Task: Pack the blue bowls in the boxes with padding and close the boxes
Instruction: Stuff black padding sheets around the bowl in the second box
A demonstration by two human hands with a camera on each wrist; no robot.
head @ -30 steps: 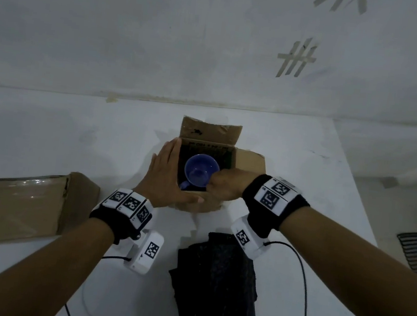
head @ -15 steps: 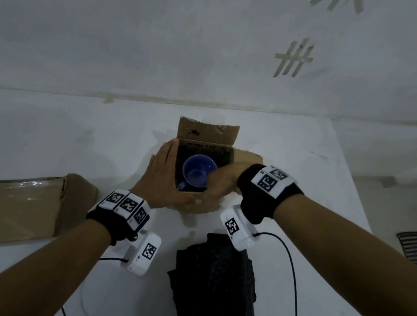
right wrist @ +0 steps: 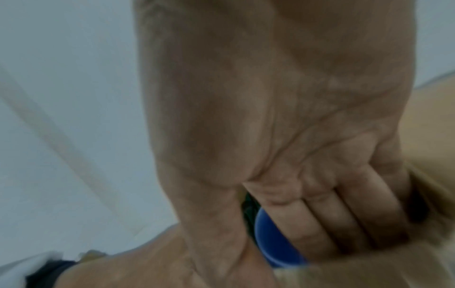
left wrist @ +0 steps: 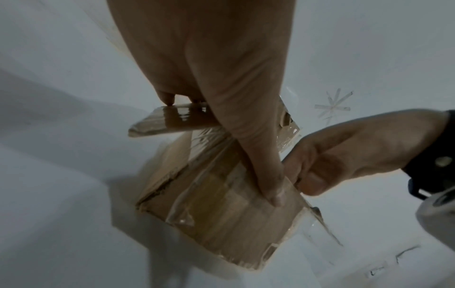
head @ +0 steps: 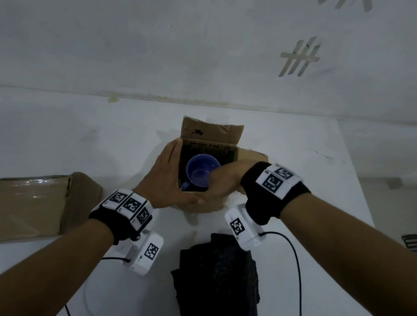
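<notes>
- Head view: small open cardboard box [head: 204,199] sits mid-table on the white table [head: 75,129], back flap standing up. A blue bowl [head: 200,171] sits down inside it, mouth up.
- Left hand [head: 167,179] is flat against the box's left side, fingers straight, thumb running along the near top edge. So the bowl is just right of that palm, with the box wall between them.
- Right hand [head: 221,182] comes in from the right over the near-right corner, fingers curled down at the bowl's right rim. Looks like it's on the near wall or flap too, hard to say from here.
- Also on the table: a second, flattened-looking taped box [head: 28,205] off to the left, and a dark cloth [head: 218,286] near the front edge.
- Left wrist view: left thumb [left wrist: 268,175] pressed onto the taped front face of the box, fingertips [left wrist: 167,98] resting on a side flap. The right hand [left wrist: 344,154] pinches the top edge right beside that thumb.
- Right wrist view: blurry, but the right fingers [right wrist: 332,218] are curled inward with the bowl's blue rim [right wrist: 273,243] right under them, touching or very nearly.
</notes>
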